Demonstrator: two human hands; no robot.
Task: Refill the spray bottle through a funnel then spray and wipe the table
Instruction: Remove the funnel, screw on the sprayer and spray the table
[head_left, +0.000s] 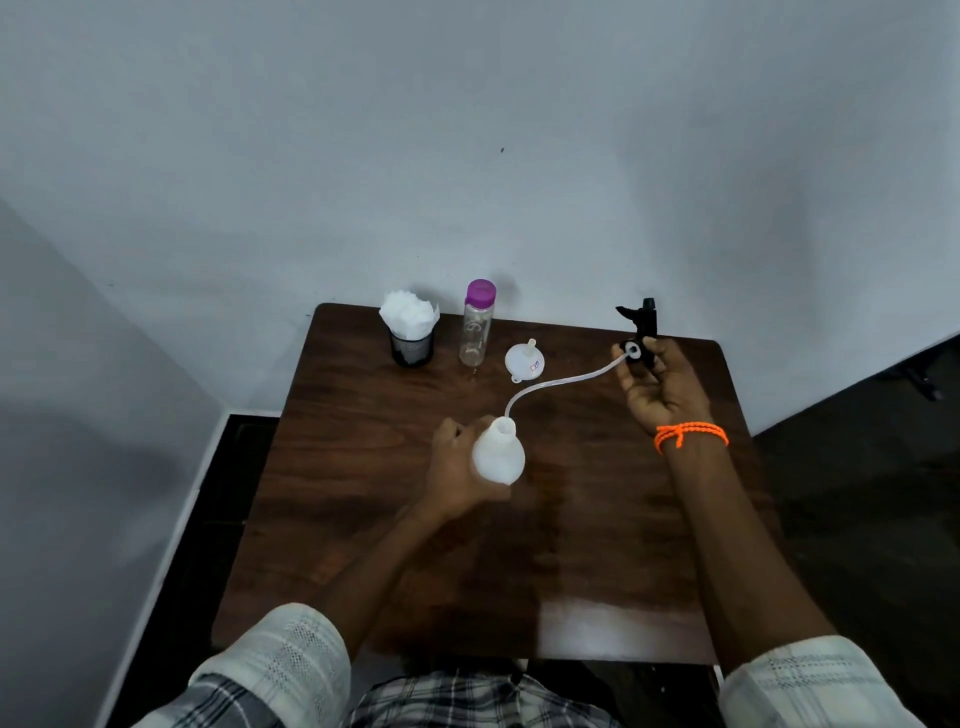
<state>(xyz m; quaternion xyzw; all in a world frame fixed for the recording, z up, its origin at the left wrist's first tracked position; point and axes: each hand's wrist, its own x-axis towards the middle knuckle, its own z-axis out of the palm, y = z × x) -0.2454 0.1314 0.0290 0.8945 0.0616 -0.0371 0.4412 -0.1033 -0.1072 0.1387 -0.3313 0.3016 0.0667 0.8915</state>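
**Spray bottle, dismantled, held over table — items by size**

Spray bottle parts are listed below in their place within the whole scene

1. Wooden table (597, 519): dark brown top, set against a pale wall; carries all standing items along its far edge.

2. Left hand (457, 467): fingers curled round the lower body of the spray bottle from the left and below, thumb side uppermost. Sleeve rolled at the forearm.

3. Right hand (662, 384): palm facing up, fingers bent inward and pinching the base of the spray head. An orange cord (691, 435) is tied round the wrist.

4. Spray bottle (497, 456): white, translucent, pear-shaped body, neck open and tilted toward the far right. Held near the table's middle; whether its base touches the top cannot be told. Its lower half lies inside the left fingers, while the neck and shoulder stand free of them.

5. Water bottle (476, 330): clear, purple cap on, upright at the far edge, between the cup and the funnel.

6. Mesh cup (412, 347): black, upright at the far left corner, stuffed with white tissue (409, 314).

7. Spray head (641, 327): black trigger unit, off the bottle, raised above the far right part of the table. Trigger and nozzle stand above the right fingertips.

8. Dip tube (561, 380): clear, curving from the spray head down to the bottle's mouth, its lower end at the rim.

9. Funnel (525, 358): small, white, wide mouth down on the table, spout pointing up, just right of the water bottle, untouched
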